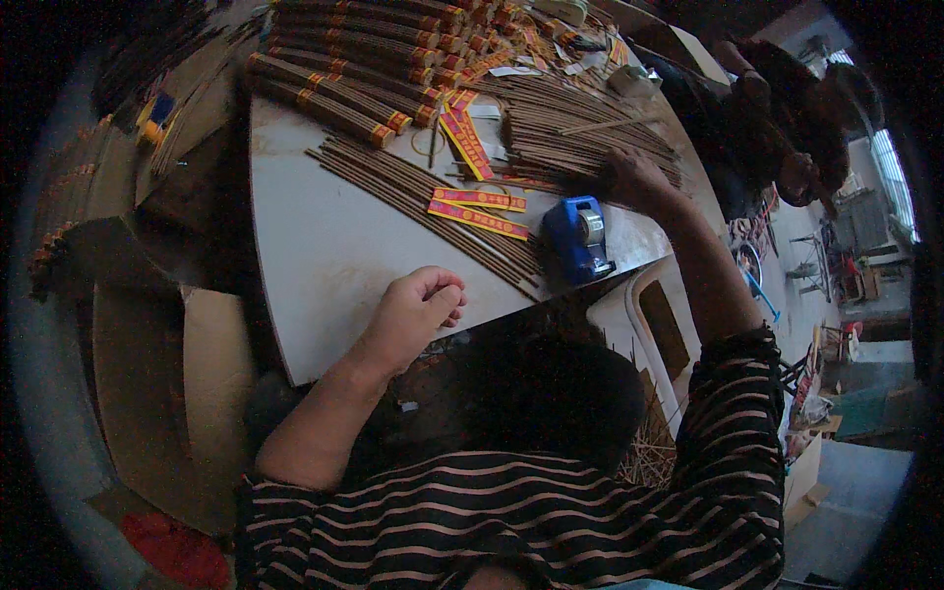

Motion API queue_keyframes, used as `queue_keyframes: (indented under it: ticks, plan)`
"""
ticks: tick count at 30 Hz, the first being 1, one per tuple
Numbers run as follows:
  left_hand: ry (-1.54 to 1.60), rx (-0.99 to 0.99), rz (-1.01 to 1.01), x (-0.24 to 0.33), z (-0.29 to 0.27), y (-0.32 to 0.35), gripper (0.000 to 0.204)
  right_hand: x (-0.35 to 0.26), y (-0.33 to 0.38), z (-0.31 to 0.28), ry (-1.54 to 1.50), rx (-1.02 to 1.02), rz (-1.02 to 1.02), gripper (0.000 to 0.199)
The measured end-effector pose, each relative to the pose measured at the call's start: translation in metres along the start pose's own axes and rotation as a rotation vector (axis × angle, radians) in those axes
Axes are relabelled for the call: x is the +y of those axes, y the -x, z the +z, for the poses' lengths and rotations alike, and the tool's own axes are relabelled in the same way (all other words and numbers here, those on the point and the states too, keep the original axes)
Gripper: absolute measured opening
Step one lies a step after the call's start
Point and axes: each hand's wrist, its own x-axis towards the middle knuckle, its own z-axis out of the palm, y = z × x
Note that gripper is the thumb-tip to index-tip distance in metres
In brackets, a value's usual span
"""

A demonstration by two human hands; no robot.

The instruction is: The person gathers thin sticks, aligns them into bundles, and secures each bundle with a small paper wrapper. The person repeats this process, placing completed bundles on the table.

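Note:
My left hand (425, 305) is curled into a loose fist at the table's near edge, thumb against the fingers, and nothing shows in it. My right hand (634, 177) reaches to the near right side of a heap of brown incense sticks (560, 128). Its fingers are dark and partly hidden, so I cannot see whether they grip any. Between the hands, a row of loose sticks (393, 192) lies slanting on the table. Red and yellow paper labels (480, 212) rest across those sticks. A blue tape dispenser (576, 241) stands beside my right forearm.
Banded stick bundles (344, 74) are stacked at the back of the white table (305, 246). Another label strip (464, 135) lies by them. Left of the table is an open cardboard box (143, 364). A white chair (654, 324) stands near my right arm; another person (787, 108) is far right.

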Motion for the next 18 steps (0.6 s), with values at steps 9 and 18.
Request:
queue_keyframes:
  ticks: [9,18]
  plan:
    - [-0.021,-0.011,-0.009,-0.002,-0.001,-0.001,0.017,-0.002,0.011,-0.008,-0.162,0.118,-0.092,0.035]
    - [-0.058,-0.013,0.023,-0.006,-0.002,-0.002,0.018,0.0,0.01,-0.007,-0.153,0.118,-0.045,0.031]
